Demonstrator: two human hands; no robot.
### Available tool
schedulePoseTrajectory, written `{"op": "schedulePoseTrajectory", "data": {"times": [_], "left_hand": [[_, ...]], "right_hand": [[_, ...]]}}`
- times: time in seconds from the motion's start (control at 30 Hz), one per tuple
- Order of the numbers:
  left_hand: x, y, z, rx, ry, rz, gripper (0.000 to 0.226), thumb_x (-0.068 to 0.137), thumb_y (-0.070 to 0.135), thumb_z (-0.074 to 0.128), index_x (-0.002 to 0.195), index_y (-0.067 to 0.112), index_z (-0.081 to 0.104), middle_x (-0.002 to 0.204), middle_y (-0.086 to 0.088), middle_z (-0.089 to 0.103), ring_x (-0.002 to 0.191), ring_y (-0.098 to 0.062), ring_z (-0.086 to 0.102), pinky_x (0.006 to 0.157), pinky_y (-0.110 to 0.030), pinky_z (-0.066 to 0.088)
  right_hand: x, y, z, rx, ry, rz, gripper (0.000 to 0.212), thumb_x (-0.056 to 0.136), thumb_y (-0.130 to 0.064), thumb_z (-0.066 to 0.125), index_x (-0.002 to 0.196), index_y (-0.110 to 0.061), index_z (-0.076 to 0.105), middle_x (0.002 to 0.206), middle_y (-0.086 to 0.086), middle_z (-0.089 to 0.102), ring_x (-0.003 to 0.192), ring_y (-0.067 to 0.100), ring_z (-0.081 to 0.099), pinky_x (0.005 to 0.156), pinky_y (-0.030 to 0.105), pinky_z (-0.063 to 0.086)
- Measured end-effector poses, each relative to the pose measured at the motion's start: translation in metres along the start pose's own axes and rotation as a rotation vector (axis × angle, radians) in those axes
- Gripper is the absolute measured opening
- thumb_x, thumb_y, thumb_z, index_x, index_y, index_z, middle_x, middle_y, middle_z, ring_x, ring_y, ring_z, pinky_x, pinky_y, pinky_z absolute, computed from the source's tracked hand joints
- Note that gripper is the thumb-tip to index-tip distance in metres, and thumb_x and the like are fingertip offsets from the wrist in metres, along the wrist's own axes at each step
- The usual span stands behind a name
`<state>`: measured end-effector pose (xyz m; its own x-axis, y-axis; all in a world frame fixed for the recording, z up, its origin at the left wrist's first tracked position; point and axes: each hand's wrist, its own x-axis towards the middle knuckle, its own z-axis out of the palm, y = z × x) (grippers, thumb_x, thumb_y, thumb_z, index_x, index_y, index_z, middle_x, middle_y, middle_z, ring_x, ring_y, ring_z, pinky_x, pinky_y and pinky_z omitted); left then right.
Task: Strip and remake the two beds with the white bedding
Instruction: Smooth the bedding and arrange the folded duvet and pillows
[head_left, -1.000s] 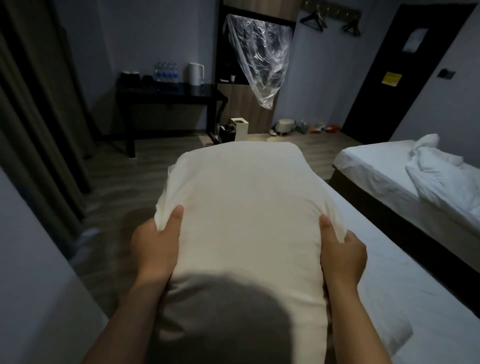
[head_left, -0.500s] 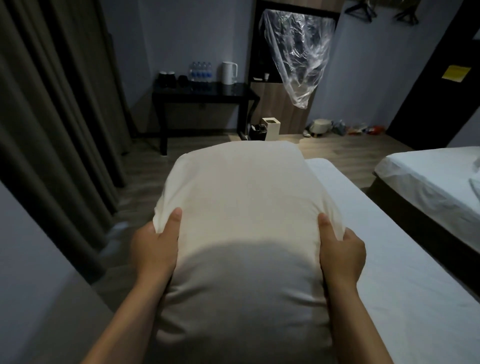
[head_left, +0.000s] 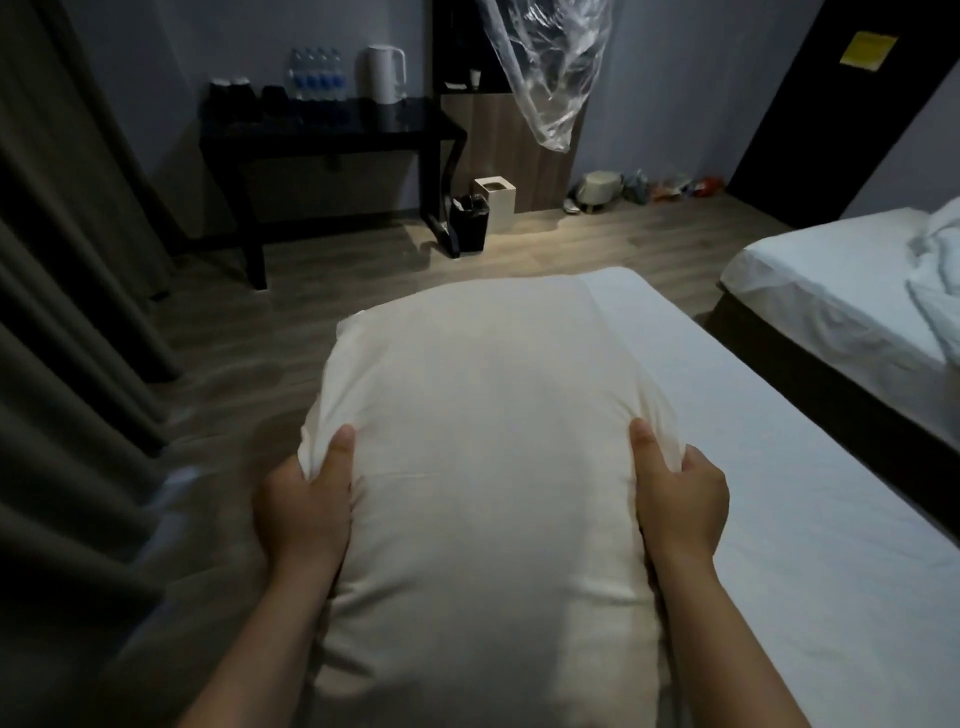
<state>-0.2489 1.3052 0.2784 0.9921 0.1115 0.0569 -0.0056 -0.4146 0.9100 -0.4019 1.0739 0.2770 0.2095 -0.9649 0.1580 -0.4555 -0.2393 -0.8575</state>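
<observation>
Room dim; walls grey-blue. Wood-plank floor, lit patch near the far wall. Dark curtain hangs along the left side. Black worktop against the far wall carries water bottles, a white kettle and dark cups. Beside its right leg: black bin touching a white square bin. Clear plastic sheet hangs over a wood panel. Dark door at right with yellow notice. Clutter on the floor by the wall.

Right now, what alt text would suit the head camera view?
Two bare hands, left hand and right hand, grip a plump white pillow by its sides above a white-sheeted bed. A second bed with rumpled white bedding stands at right.
</observation>
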Motion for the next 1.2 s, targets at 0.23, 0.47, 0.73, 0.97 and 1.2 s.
{"op": "schedulePoseTrajectory", "data": {"times": [0.23,0.47,0.73,0.97,1.2], "left_hand": [[0.075,-0.004,0.046,0.03,-0.071,0.017,0.065,0.072,0.062,0.048,0.074,-0.002,0.064,0.08,-0.025,0.067,0.07,-0.018,0.053,0.064,-0.033,0.039],[0.11,0.001,0.057,0.067,-0.081,0.05,0.054,0.087,0.047,0.061,0.063,-0.001,0.056,0.066,-0.018,0.059,0.066,-0.026,0.054,0.06,-0.033,0.035],[0.15,-0.002,0.059,0.073,-0.029,0.073,0.055,0.088,0.044,0.06,0.062,-0.004,0.056,0.057,-0.012,0.052,0.059,-0.024,0.046,0.058,-0.032,0.031],[0.216,-0.023,0.091,0.049,-0.092,0.049,0.064,0.078,0.058,0.061,0.059,-0.002,0.053,0.057,-0.013,0.055,0.058,-0.023,0.049,0.057,-0.034,0.035],[0.336,-0.036,0.16,0.084,-0.201,0.084,0.061,0.081,0.055,0.062,0.07,-0.005,0.061,0.074,-0.021,0.065,0.069,-0.025,0.056,0.066,-0.037,0.045]], "right_hand": [[0.03,-0.014,0.062,-0.053,0.014,0.06,0.055,0.087,-0.051,0.059,0.052,-0.019,0.032,0.052,-0.003,0.037,0.052,0.018,0.036,0.053,0.031,0.026],[0.042,-0.024,0.09,-0.045,0.014,0.065,0.053,0.088,-0.051,0.059,0.052,-0.02,0.034,0.053,-0.003,0.039,0.056,0.021,0.04,0.051,0.032,0.026],[0.054,-0.041,0.133,-0.018,-0.015,0.059,0.052,0.087,-0.052,0.058,0.053,-0.021,0.034,0.055,-0.003,0.04,0.06,0.022,0.043,0.056,0.031,0.03],[0.07,-0.045,0.195,-0.072,0.009,0.095,0.053,0.085,-0.059,0.056,0.054,-0.022,0.034,0.055,-0.003,0.04,0.061,0.024,0.044,0.058,0.033,0.032],[0.103,-0.061,0.292,-0.112,0.074,0.218,0.053,0.084,-0.059,0.058,0.055,-0.019,0.04,0.056,0.0,0.047,0.061,0.025,0.048,0.057,0.032,0.034]]}}
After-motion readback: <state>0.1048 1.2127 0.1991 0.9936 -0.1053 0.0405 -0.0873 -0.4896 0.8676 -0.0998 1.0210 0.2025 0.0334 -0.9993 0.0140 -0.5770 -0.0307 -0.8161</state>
